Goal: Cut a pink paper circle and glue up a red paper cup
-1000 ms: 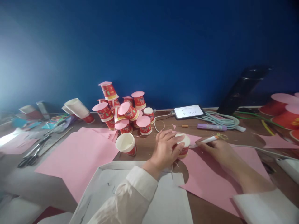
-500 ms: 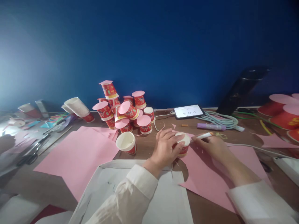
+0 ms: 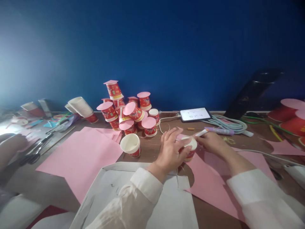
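My left hand [image 3: 168, 152] is closed on an upside-down red and white paper cup [image 3: 192, 154], its fingers over the pale base. Beneath the cup lies a sheet of pink paper [image 3: 207, 189] with a curved piece cut from its edge. Pinched in my right hand [image 3: 212, 143] is a white pen [image 3: 201, 133] with an orange end. The pen is at the cup's far right side, and its tip is hidden. An upright paper cup [image 3: 130, 144] stands to the left of my left hand.
Stacked red cups with pink discs [image 3: 132, 113] stand near the blue wall. A phone [image 3: 194, 114] shows a timer beside a coiled cable [image 3: 225, 123]. A white box lid [image 3: 133, 190] lies in front; scissors [image 3: 35, 154] and a co-worker's hand [image 3: 14, 144] are at left.
My right hand and the pen have shifted left, round the far side of the cup. The left hand stays on the cup. The whole view has moved slightly, and the co-worker's hand reaches further in.
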Tool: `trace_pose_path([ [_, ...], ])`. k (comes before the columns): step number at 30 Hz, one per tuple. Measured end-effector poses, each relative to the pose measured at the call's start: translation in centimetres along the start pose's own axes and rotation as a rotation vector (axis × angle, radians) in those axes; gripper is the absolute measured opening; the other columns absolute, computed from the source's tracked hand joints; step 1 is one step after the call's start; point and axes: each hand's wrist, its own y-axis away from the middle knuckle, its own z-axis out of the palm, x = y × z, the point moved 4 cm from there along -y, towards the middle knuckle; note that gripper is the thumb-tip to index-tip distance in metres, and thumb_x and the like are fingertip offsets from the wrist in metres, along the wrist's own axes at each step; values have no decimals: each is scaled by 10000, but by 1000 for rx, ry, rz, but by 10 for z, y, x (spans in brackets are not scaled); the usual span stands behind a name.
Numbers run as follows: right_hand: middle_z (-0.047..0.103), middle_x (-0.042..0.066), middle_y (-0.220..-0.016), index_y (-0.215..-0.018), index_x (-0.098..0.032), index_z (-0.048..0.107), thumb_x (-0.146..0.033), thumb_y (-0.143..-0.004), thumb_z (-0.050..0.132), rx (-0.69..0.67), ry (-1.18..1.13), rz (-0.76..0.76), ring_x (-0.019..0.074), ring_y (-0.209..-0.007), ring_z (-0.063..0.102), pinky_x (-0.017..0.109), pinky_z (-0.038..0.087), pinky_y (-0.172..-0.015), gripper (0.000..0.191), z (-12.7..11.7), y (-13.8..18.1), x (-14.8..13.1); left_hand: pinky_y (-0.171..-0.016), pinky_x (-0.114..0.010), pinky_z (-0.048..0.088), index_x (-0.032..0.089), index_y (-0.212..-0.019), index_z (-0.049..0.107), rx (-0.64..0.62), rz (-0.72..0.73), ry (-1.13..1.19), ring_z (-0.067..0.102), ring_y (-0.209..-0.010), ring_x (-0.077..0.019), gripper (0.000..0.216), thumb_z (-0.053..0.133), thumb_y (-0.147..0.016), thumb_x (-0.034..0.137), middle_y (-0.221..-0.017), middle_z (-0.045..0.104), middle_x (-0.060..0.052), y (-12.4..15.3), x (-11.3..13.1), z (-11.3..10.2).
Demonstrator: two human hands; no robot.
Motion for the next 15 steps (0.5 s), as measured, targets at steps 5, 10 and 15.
trace_pose_path([
  [5, 599, 31, -518, -712, -203, 763, -624, -760, 740, -86, -38, -17, 206, -595, 586, 332, 426, -596, 425, 0, -14, -8, -1245, -588, 325, 319, -1229, 795, 24, 10, -6, 410, -1522, -328, 360, 570, -1019, 505, -1586, 562, -85, 1, 1, -1],
  [10, 661, 24, -633, -813, -175, 767, -683, -700, 781, -215, -143, -31, 153, -577, 539, 302, 427, -550, 521, 10, -26, -18, -1249, -601, 313, 340, -1229, 794, 10, 1, -27, 403, -1525, -339, 346, 589, -1007, 509, -1594, 552, -79, 1, 1, -1],
  [15, 740, 44, -746, -794, -179, 773, -576, -673, 826, -329, -143, -64, 173, -693, 622, 291, 490, -618, 419, 23, -38, -35, -1254, -613, 295, 338, -1237, 794, 35, 17, -27, 396, -1528, -346, 350, 583, -1012, 504, -1590, 555, -89, 2, 2, -1],
])
